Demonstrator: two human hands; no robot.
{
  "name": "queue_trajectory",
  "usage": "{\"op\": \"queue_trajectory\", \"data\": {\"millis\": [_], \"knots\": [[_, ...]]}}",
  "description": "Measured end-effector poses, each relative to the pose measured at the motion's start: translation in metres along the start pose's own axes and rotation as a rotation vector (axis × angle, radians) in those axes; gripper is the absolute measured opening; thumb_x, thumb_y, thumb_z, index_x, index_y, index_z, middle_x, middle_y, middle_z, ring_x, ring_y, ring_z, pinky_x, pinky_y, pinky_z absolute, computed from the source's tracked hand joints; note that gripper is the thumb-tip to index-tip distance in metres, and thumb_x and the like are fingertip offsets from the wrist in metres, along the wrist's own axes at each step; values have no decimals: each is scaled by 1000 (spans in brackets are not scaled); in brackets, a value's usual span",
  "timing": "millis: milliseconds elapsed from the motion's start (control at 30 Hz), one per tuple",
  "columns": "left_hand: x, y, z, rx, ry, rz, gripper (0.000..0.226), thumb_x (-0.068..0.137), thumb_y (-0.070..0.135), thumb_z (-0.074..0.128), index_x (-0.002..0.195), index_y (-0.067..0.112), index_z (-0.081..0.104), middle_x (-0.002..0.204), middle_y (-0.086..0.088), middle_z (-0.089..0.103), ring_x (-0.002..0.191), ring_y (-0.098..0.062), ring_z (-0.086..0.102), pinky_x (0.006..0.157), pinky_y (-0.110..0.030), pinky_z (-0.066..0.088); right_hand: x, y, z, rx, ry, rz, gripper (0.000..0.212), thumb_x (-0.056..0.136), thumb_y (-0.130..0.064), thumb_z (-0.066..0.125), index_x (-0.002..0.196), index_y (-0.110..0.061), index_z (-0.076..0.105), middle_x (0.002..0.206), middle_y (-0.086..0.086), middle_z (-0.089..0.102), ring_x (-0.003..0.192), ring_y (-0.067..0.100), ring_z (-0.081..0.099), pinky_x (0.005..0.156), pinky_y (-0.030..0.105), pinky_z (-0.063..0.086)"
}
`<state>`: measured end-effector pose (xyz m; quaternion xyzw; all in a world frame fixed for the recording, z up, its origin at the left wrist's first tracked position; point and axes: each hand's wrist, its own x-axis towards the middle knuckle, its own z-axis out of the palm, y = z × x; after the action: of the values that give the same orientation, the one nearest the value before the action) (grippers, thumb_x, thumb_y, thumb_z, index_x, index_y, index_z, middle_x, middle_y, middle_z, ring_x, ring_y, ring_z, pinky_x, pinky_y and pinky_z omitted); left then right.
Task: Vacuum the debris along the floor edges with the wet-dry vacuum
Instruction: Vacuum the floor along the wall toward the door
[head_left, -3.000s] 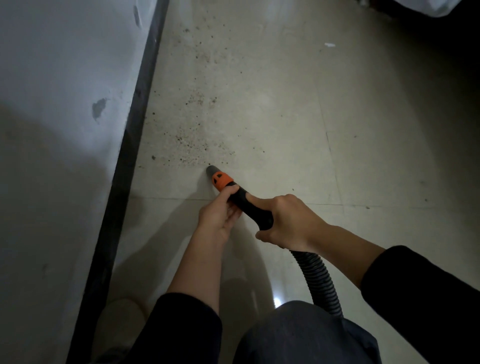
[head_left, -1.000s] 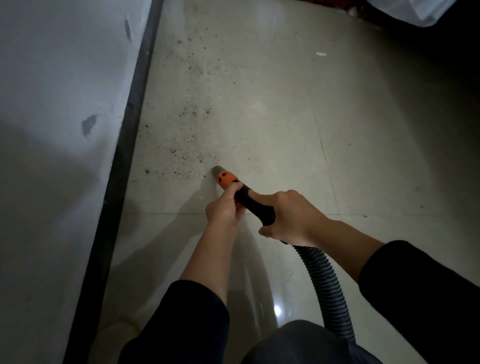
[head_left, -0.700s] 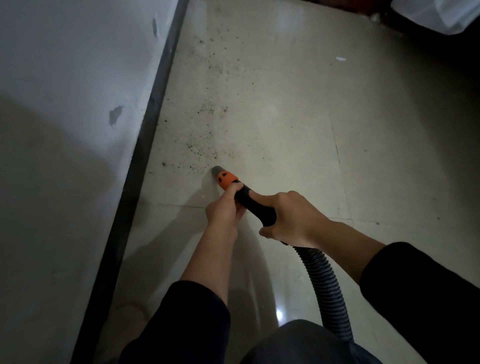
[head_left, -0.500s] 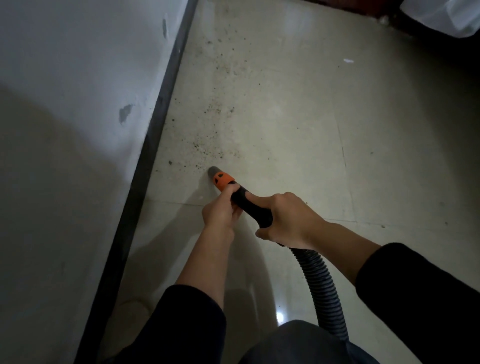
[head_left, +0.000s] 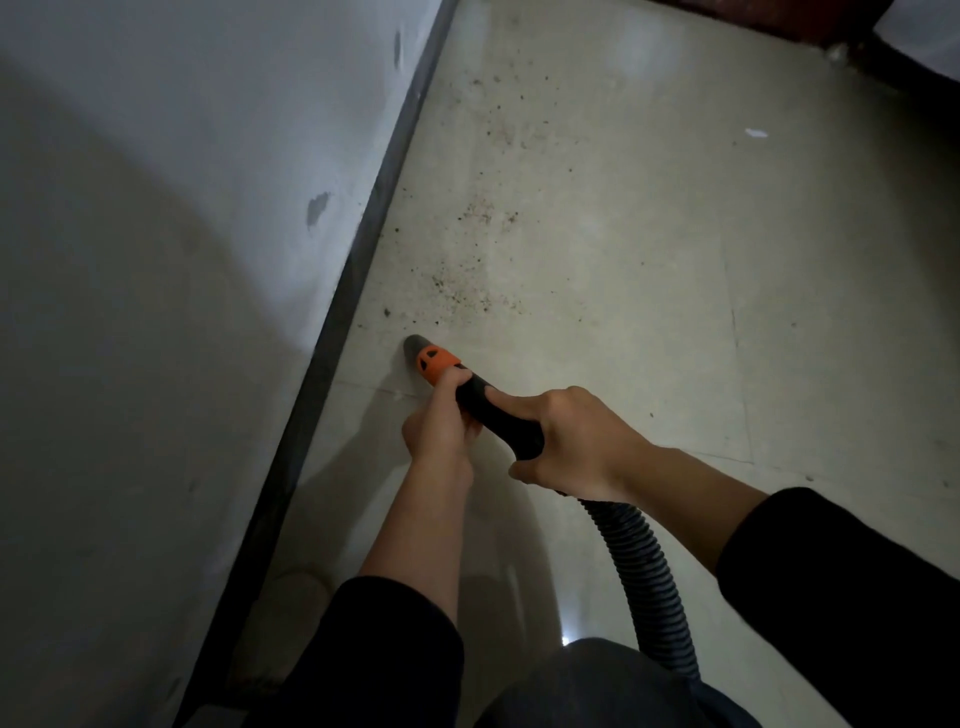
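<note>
The vacuum nozzle (head_left: 428, 358) has a grey tip, an orange collar and a black handle. Its tip touches the pale tiled floor close to the dark baseboard (head_left: 358, 260). My left hand (head_left: 441, 421) grips the nozzle just behind the orange collar. My right hand (head_left: 566, 441) grips the black handle further back. The ribbed black hose (head_left: 639, 571) runs from the handle down toward my lap. Dark specks of debris (head_left: 462, 286) lie on the floor just beyond the tip and continue along the wall edge.
A grey wall (head_left: 182, 208) fills the left side. A small white scrap (head_left: 756, 132) lies on the floor at the upper right. Dark furniture (head_left: 831, 31) stands at the top right corner. My shoe (head_left: 291, 597) is beside the baseboard at the bottom.
The nozzle tip has moved left toward the baseboard, and the view has shifted so the wall fills more of the left. Both hands keep the same hold.
</note>
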<state>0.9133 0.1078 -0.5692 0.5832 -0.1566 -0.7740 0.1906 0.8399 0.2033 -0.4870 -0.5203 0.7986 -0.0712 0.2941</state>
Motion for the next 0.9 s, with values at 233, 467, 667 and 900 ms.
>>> {"op": "queue_trajectory", "data": {"millis": [233,467,667,900], "knots": [[3,-1,-14,-35,6,2,35,78,15,71,109,0,66,104,-13,72,94,-24,70,63,-28,56,0,-7,5,2,-1,-36,81,75,-15,70,146,-37,35,80,7,70,61,20,62,64,38,53],[7,7,-21,-76,75,28,23,74,16,72,93,5,67,90,-8,69,87,-25,69,68,-31,57,10,-19,10,39,-7,-62,79,76,-12,68,146,-34,37,78,9,68,59,20,62,64,39,54],[13,14,-25,-111,147,44,23,70,19,75,89,6,69,89,-8,70,90,-28,71,82,-38,59,21,-26,14,51,8,-79,78,76,-13,69,145,-33,39,80,8,69,63,22,61,65,38,53],[29,27,-30,-99,149,65,22,70,22,76,85,9,67,88,-7,70,82,-23,70,73,-32,59,39,-32,28,68,67,-102,79,74,-13,68,145,-31,39,82,6,67,69,22,60,62,32,48]]}}
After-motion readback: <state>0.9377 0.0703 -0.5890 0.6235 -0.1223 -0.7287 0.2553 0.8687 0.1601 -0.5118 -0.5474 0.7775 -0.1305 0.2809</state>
